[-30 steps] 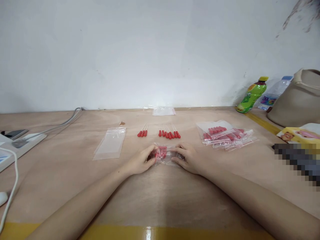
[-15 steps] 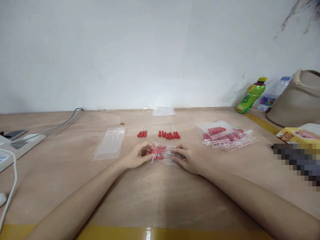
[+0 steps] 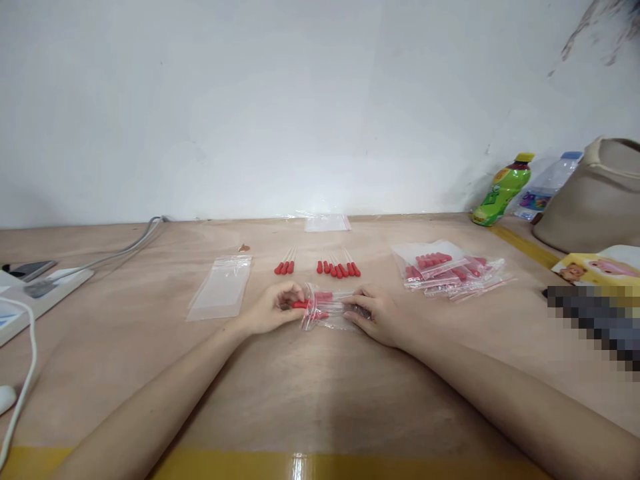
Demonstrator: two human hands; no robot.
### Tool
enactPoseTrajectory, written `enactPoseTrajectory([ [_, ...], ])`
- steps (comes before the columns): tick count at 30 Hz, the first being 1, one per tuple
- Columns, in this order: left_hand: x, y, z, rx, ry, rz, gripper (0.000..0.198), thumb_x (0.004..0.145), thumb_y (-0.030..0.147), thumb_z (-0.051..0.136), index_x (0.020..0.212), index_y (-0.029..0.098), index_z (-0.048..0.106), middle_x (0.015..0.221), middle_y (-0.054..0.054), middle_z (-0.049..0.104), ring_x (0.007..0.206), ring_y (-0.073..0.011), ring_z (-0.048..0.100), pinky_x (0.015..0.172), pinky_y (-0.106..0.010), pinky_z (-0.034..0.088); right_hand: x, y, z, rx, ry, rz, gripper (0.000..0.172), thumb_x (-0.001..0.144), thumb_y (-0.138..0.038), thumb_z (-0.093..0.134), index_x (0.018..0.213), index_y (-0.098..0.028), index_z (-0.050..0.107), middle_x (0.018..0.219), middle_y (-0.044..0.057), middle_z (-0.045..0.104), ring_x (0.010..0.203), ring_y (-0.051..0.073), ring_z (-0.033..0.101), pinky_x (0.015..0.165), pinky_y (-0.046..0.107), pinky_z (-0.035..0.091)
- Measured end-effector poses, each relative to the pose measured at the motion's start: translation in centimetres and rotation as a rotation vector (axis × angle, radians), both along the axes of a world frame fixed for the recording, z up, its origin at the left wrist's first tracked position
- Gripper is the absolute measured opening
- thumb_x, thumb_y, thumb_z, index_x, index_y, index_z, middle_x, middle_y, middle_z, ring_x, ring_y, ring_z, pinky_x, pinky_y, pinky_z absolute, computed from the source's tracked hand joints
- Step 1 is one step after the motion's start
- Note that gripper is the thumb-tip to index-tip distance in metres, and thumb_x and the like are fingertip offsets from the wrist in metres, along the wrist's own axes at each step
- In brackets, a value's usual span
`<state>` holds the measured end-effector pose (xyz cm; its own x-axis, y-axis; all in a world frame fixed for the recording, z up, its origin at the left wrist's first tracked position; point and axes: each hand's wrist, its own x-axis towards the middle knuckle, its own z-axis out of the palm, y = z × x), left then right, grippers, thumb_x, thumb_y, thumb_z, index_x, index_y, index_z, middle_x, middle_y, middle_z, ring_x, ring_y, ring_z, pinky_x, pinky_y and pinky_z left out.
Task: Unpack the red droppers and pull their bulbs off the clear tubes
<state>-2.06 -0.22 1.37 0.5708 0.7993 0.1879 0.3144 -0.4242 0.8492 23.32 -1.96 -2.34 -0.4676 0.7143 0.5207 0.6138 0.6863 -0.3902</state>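
Zip bag [image 3: 334, 312] lay near-centre on table [image 3: 320, 393], mouth facing left | left hand [image 3: 273, 312] pinched red-bulbed dropper [image 3: 300, 305] at that mouth | right hand [image 3: 377, 315] gripped its right end | judged: pin it flat, feed dropper straight in.

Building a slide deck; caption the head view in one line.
Left hand holds a red-bulbed dropper at the mouth of a clear zip bag gripped by the right hand.

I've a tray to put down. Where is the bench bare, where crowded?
Bare wood: the stretch between the forearms down to the yellow tape; between the empty bag and the power strip. Crowded: mid-bench, where the left hand holds a dropper at the small bag in the right hand, the loose droppers behind, the filled bags right.
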Motion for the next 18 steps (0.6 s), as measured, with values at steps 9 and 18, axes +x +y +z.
enactPoseTrajectory([
  [9,-8.2,4.4,3.5,0.049,-0.324,0.397,0.028,0.058,0.028,0.075,0.071,0.016,0.054,0.072,-0.001,0.063,0.072,-0.0153,0.062,0.067,-0.029,0.049,-0.1,-0.2,0.4,-0.033,-0.007,0.009,0.018,0.082,-0.027,0.053,0.093,-0.019,0.063,0.086,0.006,0.057,0.081,0.016,0.055,0.075,0.031,0.046],
  [18,-3.9,6.7,-0.7,0.430,-0.323,0.803,0.023,0.061,0.029,0.069,0.075,0.016,0.056,0.075,-0.001,0.060,0.070,-0.0131,0.061,0.066,-0.025,0.048,0.0,0.0,0.2,-0.036,0.000,0.011,0.018,0.082,-0.028,0.053,0.095,-0.021,0.062,0.087,0.005,0.057,0.081,0.016,0.055,0.076,0.031,0.046],
])
